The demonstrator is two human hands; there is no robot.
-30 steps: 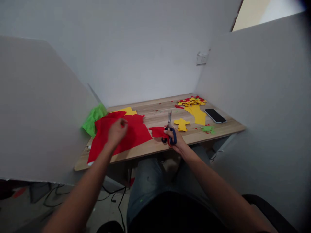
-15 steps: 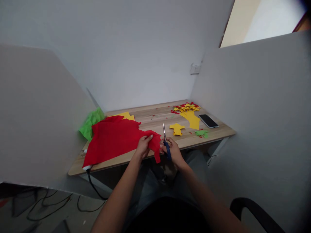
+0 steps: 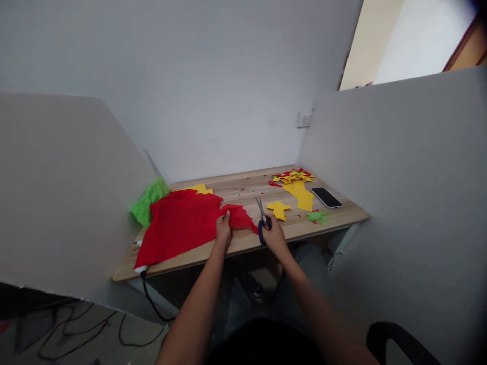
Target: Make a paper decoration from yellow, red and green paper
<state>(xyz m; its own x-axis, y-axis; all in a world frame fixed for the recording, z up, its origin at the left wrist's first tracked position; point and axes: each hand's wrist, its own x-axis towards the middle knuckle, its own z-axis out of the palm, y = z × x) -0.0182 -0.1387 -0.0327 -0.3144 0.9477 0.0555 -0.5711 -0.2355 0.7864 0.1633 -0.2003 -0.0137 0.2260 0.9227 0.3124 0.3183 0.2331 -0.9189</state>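
A small red sheet [image 3: 239,218] lies at the front of the wooden table [image 3: 243,187], and my left hand [image 3: 223,230] pinches its near-left edge. To its right my right hand [image 3: 273,235] grips blue-handled scissors [image 3: 262,219]; their blades are parted and point up and away, just right of the small sheet. A large red sheet [image 3: 178,225] spreads over the table's left half, touching the small one.
A crumpled green sheet [image 3: 148,200] lies at the left wall. Yellow sheets [image 3: 200,188] peek out behind the red. A yellow cutout [image 3: 278,209], a yellow strip [image 3: 300,193], a scrap pile [image 3: 293,176], green scraps [image 3: 316,217] and a phone [image 3: 326,197] sit at right.
My left hand left the large red sheet, came right and took the small red piece. My right hand with the scissors stayed beside it; their blades now stand parted.
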